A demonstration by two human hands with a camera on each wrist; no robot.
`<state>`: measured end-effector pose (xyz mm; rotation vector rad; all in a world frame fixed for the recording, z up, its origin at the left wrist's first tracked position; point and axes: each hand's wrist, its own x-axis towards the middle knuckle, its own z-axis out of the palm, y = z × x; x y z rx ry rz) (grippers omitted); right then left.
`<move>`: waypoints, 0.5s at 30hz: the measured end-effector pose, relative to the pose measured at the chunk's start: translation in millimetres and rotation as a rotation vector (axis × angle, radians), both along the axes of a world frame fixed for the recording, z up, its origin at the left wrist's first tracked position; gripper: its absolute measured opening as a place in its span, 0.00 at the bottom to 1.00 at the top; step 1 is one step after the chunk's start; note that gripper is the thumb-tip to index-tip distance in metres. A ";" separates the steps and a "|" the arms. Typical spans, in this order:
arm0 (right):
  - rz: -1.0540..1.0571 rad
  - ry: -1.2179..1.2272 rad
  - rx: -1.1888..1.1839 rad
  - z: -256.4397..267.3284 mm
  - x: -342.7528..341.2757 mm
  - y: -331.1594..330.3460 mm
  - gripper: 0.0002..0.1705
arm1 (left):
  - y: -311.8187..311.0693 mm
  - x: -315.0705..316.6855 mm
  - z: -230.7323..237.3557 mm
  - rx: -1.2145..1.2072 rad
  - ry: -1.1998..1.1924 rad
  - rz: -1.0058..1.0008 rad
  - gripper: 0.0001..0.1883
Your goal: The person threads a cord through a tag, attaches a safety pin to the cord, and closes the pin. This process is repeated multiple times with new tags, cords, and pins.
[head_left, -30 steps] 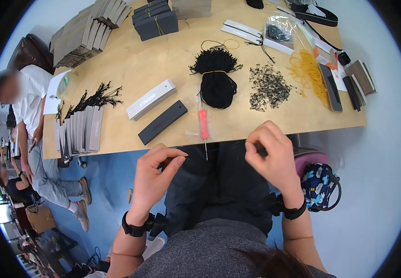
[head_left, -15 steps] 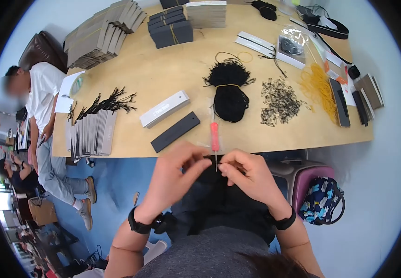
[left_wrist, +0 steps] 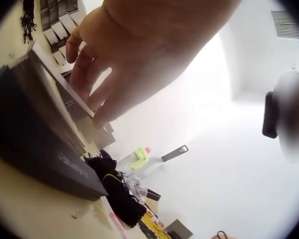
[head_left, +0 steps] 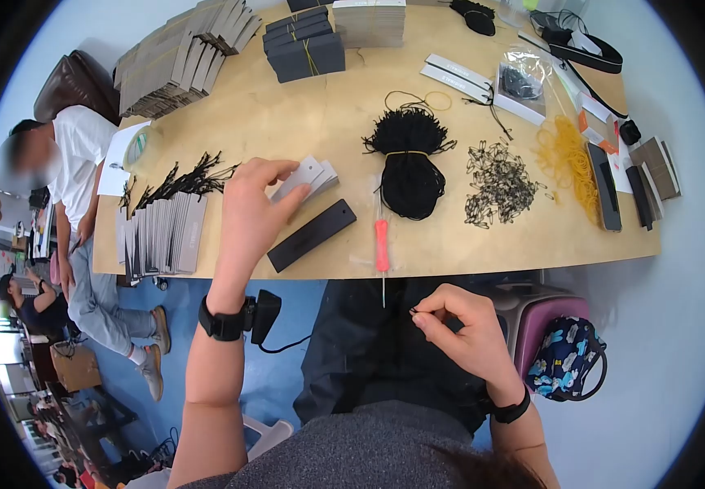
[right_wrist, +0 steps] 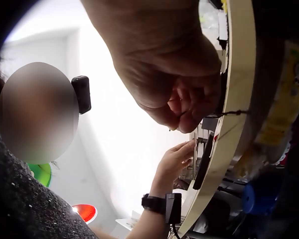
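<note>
Corded cards (head_left: 157,236) appear finished; white cards (head_left: 309,174) remain. Left hand (head_left: 253,204): fingers apart over them. Right hand (head_left: 462,326): fingers pinch dark piece (head_left: 414,310).

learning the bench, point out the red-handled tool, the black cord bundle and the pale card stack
Red-handled tool (head_left: 382,247), head view, on the handle
Black cord bundle (head_left: 410,173), head view, just below its tied waist
Pale card stack (head_left: 310,174), head view, on the top face
</note>
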<state>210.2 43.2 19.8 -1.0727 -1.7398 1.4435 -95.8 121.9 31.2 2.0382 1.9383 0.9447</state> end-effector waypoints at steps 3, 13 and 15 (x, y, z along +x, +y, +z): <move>0.001 0.019 0.006 -2.0 0.3 -0.3 0.04 | -20.9 11.8 3.8 0.005 0.067 -0.052 0.16; 0.017 0.017 0.042 0.8 0.2 -7.4 0.04 | -24.1 25.3 -19.7 -0.065 0.015 -0.104 0.15; 0.023 0.015 0.042 0.5 0.4 -8.6 0.04 | -22.4 22.6 -17.0 -0.103 -0.047 -0.104 0.15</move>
